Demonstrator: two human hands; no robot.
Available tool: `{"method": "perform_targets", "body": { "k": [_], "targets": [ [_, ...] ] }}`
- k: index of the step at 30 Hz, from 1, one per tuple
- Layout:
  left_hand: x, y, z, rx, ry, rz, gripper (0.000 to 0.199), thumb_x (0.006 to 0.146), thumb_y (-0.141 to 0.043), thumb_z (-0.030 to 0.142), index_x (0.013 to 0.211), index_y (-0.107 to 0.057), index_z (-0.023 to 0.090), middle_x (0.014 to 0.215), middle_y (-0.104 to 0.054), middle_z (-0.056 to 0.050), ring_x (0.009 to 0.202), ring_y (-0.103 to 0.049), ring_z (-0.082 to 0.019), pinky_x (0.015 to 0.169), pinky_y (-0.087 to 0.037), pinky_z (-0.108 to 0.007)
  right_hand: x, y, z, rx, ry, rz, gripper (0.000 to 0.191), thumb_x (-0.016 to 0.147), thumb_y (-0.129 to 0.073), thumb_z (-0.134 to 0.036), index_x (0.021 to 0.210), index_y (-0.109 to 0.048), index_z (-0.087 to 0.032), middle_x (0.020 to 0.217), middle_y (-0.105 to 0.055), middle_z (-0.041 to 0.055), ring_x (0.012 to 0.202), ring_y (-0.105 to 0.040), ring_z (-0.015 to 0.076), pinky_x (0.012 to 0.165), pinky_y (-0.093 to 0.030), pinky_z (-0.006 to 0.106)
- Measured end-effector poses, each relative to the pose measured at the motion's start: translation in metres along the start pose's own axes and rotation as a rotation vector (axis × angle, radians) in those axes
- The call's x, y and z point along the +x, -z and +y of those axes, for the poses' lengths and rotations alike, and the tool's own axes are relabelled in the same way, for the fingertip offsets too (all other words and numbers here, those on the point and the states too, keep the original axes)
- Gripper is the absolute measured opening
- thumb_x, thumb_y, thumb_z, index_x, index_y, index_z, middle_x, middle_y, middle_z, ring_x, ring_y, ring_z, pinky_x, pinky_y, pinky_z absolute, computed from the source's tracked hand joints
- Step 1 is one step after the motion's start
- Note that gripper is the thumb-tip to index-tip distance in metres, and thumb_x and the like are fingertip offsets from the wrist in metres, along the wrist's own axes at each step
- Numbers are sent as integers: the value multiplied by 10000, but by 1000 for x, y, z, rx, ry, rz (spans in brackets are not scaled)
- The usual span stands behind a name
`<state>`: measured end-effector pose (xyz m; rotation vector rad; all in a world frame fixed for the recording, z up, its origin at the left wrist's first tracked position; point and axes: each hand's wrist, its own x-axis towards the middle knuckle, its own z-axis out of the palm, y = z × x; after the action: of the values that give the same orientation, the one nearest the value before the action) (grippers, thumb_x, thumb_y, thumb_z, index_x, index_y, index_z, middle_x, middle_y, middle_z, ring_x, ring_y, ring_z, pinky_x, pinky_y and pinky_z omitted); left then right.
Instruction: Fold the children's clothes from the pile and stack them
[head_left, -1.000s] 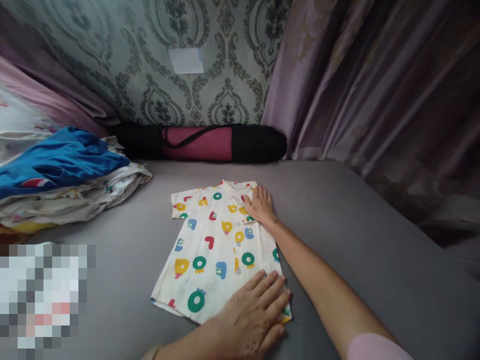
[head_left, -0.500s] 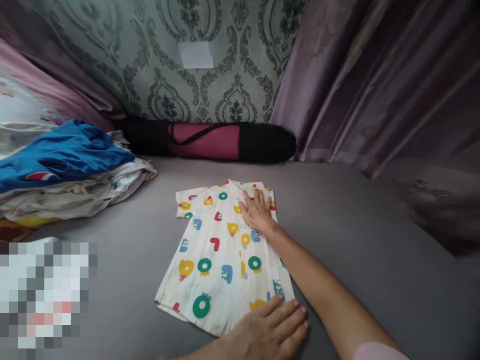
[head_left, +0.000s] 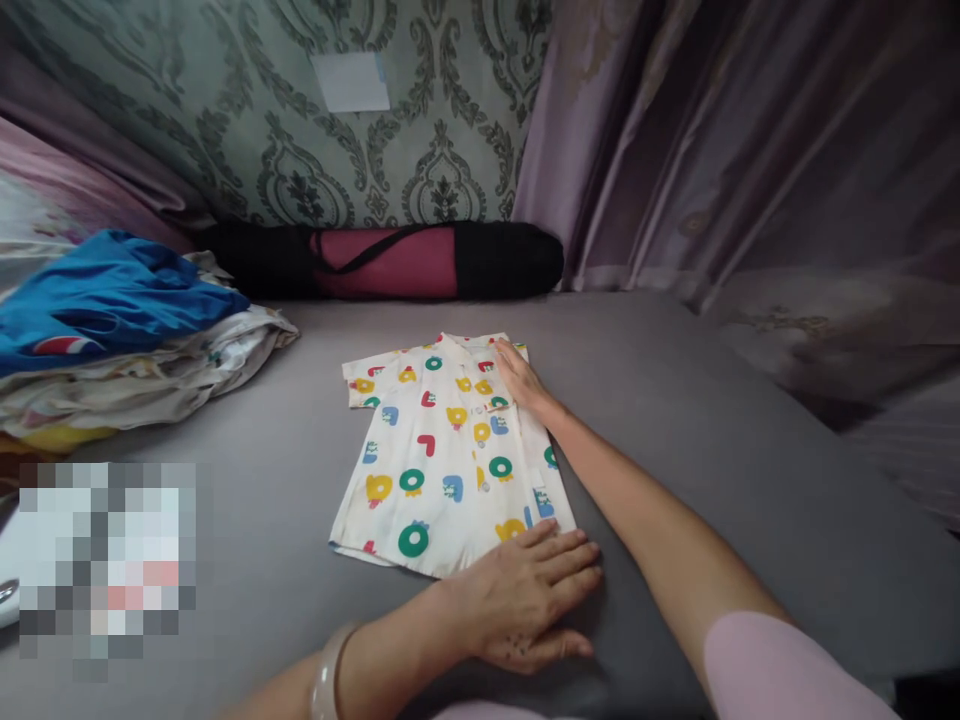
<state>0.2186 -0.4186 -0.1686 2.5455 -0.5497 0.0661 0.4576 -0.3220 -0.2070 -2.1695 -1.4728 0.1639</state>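
Note:
A small short-sleeved, cream-white shirt [head_left: 442, 440] printed with colourful shapes lies spread on the grey sheet, collar away from me. Its left sleeve [head_left: 364, 384] sticks out; the right side looks folded inward. My left hand [head_left: 534, 592], with a pale bangle [head_left: 328, 672] on the wrist, rests flat and open over the lower right hem, fingers apart. Stretched out along the upper right edge, by the shoulder, is my right hand [head_left: 521, 378]; it is open, its fingers seen from the side and their tips on the cloth.
Heaped clothes, with a blue garment [head_left: 120, 295] on top, lie at the left. A long black and maroon bag [head_left: 390, 262] runs along the patterned wall [head_left: 442, 130]. Purple curtains [head_left: 645, 150] hang at the right. A blurred-out object [head_left: 112, 560] lies at the lower left.
My right hand has slid from the upper chest of the shirt to its right edge, its fingers closer together. My left hand stays at the hem. The camera view has shifted slightly.

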Motion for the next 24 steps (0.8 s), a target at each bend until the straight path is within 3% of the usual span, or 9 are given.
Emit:
{"method": "perform_targets", "body": {
  "k": [2,6,13,24],
  "targets": [
    [-1,0,4,-2,-14,7,605,979,-313,486,1432,-354,88,1494,-371,-161,1421,-269,-251,1190,-158,-419,-17,9,10,-29,55,-20,591,986,-142,-385,1463,-327,-89,1558,-261,109,1440,-185,158,1156,-175,310],
    [-4,8,13,13,4,27,595,972,-327,505,1411,-386,107,1479,-404,-149,1410,-297,-245,1184,-197,-403,-63,20,16,-163,97,-196,688,963,-227,-498,1497,-242,-65,1578,-150,153,1458,-109,254,1171,-128,437],
    [-29,32,16,34,181,72,544,977,-359,458,1446,-358,184,1482,-412,-102,1401,-319,-227,1174,-250,-402,-129,24,-1,-250,185,-268,691,977,-169,-507,1527,-127,-90,1585,-82,126,1463,-55,238,1179,-81,466],
    [-99,39,-31,235,606,401,470,967,-404,408,1396,-443,220,1457,-449,-91,1346,-415,-239,1096,-392,-435,-202,44,-31,-181,241,-350,630,996,-205,-484,1526,-132,-150,1578,-96,91,1459,-74,225,1193,-106,473]
  ]
}}
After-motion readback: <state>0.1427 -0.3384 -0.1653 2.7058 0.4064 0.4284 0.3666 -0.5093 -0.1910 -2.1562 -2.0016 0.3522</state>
